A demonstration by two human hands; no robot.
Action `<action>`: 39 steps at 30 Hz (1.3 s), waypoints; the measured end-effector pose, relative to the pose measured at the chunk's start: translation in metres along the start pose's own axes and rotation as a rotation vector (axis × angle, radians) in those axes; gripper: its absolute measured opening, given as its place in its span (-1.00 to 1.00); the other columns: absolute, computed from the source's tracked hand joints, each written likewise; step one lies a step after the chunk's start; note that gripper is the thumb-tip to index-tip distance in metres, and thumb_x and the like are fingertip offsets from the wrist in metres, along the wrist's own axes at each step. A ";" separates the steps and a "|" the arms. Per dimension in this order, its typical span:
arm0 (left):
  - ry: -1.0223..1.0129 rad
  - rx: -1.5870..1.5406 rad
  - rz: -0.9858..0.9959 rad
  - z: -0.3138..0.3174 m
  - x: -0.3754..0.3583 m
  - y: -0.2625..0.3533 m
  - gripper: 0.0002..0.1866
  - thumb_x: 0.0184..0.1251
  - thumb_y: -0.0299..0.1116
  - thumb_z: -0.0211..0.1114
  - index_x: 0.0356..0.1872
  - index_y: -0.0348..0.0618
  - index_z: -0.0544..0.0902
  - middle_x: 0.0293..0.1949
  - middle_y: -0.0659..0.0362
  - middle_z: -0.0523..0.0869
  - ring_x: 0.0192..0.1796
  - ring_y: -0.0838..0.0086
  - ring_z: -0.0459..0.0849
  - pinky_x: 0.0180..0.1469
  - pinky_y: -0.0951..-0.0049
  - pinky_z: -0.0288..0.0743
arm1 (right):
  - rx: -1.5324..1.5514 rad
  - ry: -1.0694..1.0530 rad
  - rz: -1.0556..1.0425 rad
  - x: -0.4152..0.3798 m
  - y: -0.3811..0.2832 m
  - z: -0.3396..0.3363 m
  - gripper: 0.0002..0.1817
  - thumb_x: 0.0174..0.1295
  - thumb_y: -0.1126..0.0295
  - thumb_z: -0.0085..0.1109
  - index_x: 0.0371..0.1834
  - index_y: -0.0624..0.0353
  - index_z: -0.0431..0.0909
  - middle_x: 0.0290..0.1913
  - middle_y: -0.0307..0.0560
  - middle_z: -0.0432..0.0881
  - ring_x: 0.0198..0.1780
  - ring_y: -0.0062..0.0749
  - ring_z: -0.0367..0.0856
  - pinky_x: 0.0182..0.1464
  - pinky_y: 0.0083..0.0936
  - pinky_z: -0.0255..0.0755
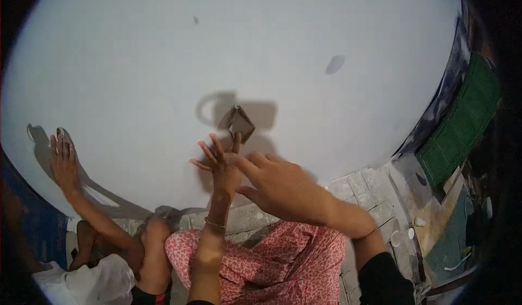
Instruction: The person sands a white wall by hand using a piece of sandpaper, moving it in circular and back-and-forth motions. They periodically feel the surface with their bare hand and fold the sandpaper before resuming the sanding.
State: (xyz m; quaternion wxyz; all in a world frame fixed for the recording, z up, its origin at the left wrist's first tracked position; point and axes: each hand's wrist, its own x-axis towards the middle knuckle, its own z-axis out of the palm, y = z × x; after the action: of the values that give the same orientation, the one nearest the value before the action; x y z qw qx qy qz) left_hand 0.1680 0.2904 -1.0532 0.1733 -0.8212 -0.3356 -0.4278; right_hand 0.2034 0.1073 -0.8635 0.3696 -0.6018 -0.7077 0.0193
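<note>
My left hand (220, 166) is raised in front of a white surface (136, 60), three fingers fanned out. A small brown-grey diamond-shaped piece (241, 124) with a thin dark edge is held at the fingertip on its right side. The piece casts a shadow on the white surface, with a ring-like loop at the shadow's left. My right hand (283, 185) reaches across from the right, its fingers stretched toward the left hand and overlapping its edge. Its thumb stands apart below, and nothing shows in this hand. A thin bracelet (215, 223) circles my left wrist.
To the left, another person's hand (64, 166) rests against the white surface with a small pale thing (63, 134) at its fingertips. Pink leopard-print cloth (261, 261) covers my lap. Grey bricks (361, 191) edge the surface; a green panel (462, 120) and clutter stand at right.
</note>
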 end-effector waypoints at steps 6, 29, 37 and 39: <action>-0.057 -0.175 -0.043 -0.015 0.001 0.005 -0.20 0.29 0.27 0.08 0.51 0.40 0.04 0.53 -0.14 -0.26 0.50 -0.25 -0.46 0.15 -0.62 -0.71 | -1.003 -0.161 0.021 0.008 -0.075 -0.013 -0.48 0.14 0.34 0.12 0.20 0.22 0.38 -0.16 0.03 0.62 -0.32 -0.45 0.58 -0.49 -0.54 0.46; -0.016 -0.146 -0.005 -0.015 0.002 0.001 -0.11 0.23 0.33 0.11 0.52 0.37 -0.04 0.52 -0.17 -0.36 0.48 -0.30 -0.51 0.15 -0.62 -0.69 | -0.779 -0.541 0.225 0.041 -0.143 0.009 -0.22 0.07 0.22 0.31 0.37 0.16 0.19 -0.34 -0.22 0.69 -0.34 -0.42 0.69 -0.20 -0.36 0.56; -0.014 -0.138 -0.016 -0.015 -0.003 0.001 -0.08 0.21 0.35 0.12 0.52 0.35 -0.07 0.51 -0.18 -0.39 0.47 -0.31 -0.53 0.15 -0.63 -0.68 | -0.821 -0.761 0.181 0.050 -0.148 -0.021 -0.19 0.12 0.06 0.31 0.37 0.09 0.12 0.26 0.09 0.38 0.16 -0.05 0.51 0.13 -0.36 0.44; -0.011 -0.123 -0.013 -0.014 0.000 0.000 -0.07 0.21 0.35 0.12 0.52 0.35 -0.07 0.51 -0.18 -0.40 0.47 -0.31 -0.53 0.15 -0.63 -0.68 | -0.838 -0.691 0.207 0.050 -0.143 -0.007 -0.24 0.10 0.08 0.31 0.32 0.10 0.19 0.24 0.08 0.40 0.17 -0.08 0.50 0.15 -0.36 0.42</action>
State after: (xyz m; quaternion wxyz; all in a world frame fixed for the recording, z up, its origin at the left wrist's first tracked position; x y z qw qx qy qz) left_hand 0.1601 0.2824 -1.0452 0.1179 -0.8304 -0.3149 -0.4443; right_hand 0.0870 0.1086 -0.7657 -0.1590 -0.7227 -0.6719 -0.0315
